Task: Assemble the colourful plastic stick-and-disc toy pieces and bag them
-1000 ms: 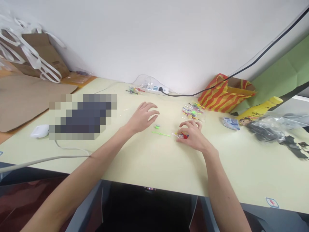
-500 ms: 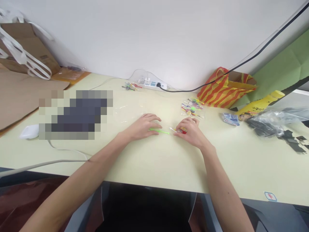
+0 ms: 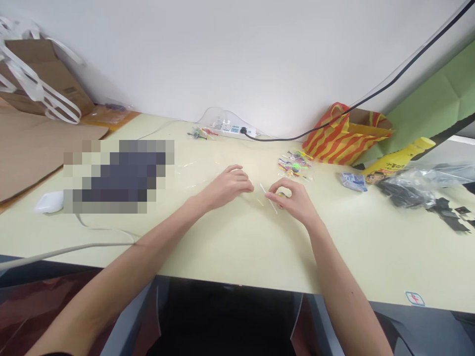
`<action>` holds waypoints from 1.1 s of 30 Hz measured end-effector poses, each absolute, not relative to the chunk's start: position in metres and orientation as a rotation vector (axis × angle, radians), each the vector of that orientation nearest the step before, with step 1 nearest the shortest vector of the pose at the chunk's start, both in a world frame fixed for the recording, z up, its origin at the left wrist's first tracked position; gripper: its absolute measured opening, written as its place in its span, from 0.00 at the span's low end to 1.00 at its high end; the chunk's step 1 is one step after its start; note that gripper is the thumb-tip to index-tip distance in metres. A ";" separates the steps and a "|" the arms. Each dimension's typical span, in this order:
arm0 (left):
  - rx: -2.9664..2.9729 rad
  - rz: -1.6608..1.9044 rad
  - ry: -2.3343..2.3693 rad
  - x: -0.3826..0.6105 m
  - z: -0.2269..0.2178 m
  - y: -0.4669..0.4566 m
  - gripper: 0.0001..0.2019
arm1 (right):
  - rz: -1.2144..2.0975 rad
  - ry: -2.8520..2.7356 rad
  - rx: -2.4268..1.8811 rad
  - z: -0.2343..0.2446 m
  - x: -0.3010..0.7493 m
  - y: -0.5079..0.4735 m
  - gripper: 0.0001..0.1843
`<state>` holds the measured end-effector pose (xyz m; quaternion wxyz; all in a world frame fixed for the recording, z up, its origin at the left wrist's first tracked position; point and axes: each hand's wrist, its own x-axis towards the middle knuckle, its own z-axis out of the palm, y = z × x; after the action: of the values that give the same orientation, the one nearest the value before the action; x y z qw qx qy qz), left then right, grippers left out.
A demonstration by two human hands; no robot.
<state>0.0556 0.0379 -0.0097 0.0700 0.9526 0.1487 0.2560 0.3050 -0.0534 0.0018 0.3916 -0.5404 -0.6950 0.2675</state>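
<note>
Between the thumb and forefinger of my right hand is a thin white plastic stick, held at a slant. A small round object shows through the gap under that hand; its kind is unclear. My left hand hovers just to the left, fingers bent and close together, and whatever they may hold is hidden. A short, blurred yellow-green stick shows between the two hands. I cannot tell whether it touches the left fingertips.
Bagged small colourful plastic parts lie beyond my right hand, with more parts by the power strip. On the right are a striped bag, a yellow bottle and black pieces. A white case and cable lie left.
My left hand has lifted and shifted slightly right, and the long green stick under it no longer shows as before. The white stick in my right hand has turned and more of it shows.
</note>
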 end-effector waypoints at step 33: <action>2.506 0.662 0.584 0.042 -0.042 0.037 0.10 | 1.039 -1.373 -1.440 0.000 0.291 -0.054 0.26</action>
<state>0.0424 0.0367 -0.0418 0.2402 0.9156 0.2134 0.2417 0.2914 -0.0539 -0.0004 0.4333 -0.5782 -0.5513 0.4172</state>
